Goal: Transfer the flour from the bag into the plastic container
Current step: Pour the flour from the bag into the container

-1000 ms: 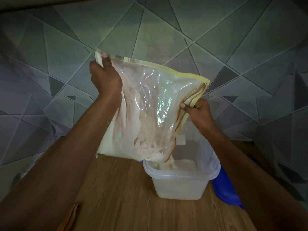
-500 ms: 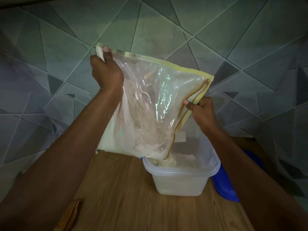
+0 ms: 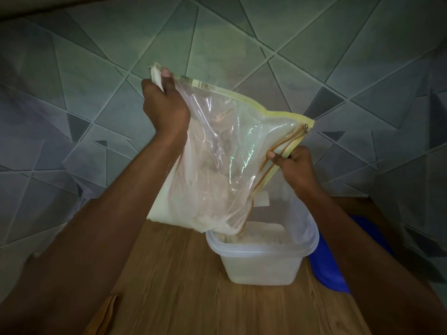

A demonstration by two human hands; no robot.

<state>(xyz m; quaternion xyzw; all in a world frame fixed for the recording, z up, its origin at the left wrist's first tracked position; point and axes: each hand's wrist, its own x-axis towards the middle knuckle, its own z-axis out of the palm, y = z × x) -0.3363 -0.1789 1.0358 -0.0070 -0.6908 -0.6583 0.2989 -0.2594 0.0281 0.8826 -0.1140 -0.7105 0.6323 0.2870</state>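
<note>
A clear plastic zip bag with pale yellow edging (image 3: 225,151) hangs tilted in the air above a wood-grain counter (image 3: 183,286), its lowest corner dipping just inside the near-left rim of a translucent square plastic container (image 3: 262,264). The container stands on the counter toward the right side, well back from the near edge; the counter to its left and in front is bare wood apart from a tan strip (image 3: 104,315) at the lower-left border of the view, too cropped to identify. Touching the container's right side lies a blue plastic lid (image 3: 331,269), partly hidden by the right forearm. Grey-green tiles with triangular seams (image 3: 242,44) rise behind the counter's far edge, near the bag. White flour (image 3: 208,189) fills the lower part of the bag and lies heaped in the container. A small white label shows through the bag near the container's back wall; no writing is readable, and no brand is legible anywhere. Left hand (image 3: 164,106): raised highest, fist closed around the bunched upper-left corner of the bag, thumb on top. Right hand (image 3: 294,166): lower, fingers curled, thumb and fingers pinching the orange-lined zip edge on the bag's right side. Both forearms extend forward from the bottom corners of the view.
</note>
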